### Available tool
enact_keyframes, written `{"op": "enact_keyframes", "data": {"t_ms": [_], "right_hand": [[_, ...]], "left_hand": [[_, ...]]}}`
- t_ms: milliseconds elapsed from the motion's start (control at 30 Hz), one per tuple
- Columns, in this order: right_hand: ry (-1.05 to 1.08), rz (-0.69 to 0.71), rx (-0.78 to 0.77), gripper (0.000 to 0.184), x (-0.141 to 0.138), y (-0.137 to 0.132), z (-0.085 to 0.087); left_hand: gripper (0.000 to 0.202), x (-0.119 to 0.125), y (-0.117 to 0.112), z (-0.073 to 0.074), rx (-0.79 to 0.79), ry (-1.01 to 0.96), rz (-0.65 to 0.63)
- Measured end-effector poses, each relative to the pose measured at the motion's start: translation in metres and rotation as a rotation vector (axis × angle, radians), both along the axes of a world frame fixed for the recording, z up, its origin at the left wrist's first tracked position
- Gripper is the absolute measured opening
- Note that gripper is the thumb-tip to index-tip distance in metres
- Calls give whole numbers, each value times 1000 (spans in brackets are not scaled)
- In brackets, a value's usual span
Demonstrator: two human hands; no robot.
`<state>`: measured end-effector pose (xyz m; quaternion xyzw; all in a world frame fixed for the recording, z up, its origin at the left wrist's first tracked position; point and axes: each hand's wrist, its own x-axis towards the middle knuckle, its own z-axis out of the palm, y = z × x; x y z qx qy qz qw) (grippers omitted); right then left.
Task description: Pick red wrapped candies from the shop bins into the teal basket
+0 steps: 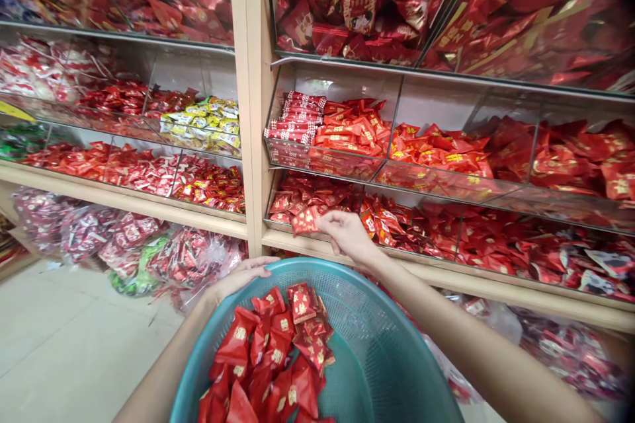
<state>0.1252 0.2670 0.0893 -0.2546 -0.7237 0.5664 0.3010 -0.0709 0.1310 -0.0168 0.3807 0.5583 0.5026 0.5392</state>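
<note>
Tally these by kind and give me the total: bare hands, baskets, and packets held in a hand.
Bare hands: 2, the left hand and the right hand
Baskets: 1, the teal basket
Packets held: 1, the red packet in the right hand
Total: 4

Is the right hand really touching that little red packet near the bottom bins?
Touching. The head view shows the right hand pinching the red packet at its edge, with no gap between them.
</note>
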Motion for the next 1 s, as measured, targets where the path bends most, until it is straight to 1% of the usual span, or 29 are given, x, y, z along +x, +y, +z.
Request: {"op": "enact_keyframes", "data": {"t_ms": [67,133,233,333,500,567,633,800,900,1000], "right_hand": [[-94,125,34,32,14,-5,-16],[-205,250,63,34,22,-8,-29],[-319,366,75,32,27,-7,-40],[-358,368,115,29,30,0,-46],[-458,290,283,26,38,17,-58],[-512,301,312,22,44,21,-61],[-574,348,285,20,50,23,-61],[-787,505,110,13,62,25,-63],[-945,587,55,10,62,24,-71],[-1041,652,55,7,56,24,-81]], "left_hand": [[45,1,1,1,3,16,-7],[43,2,1,2,3,32,-16],[44,4,1,4,-13,40,-11],[45,6,-1,6,-19,19,-3],[44,4,-2,5,-16,9,6],[44,3,-2,4,-13,7,4],[44,3,-2,4,-12,10,4],[47,4,-1,5,-15,8,-2],[48,5,-1,6,-34,12,-1],[50,5,0,5,-59,34,11]]}}
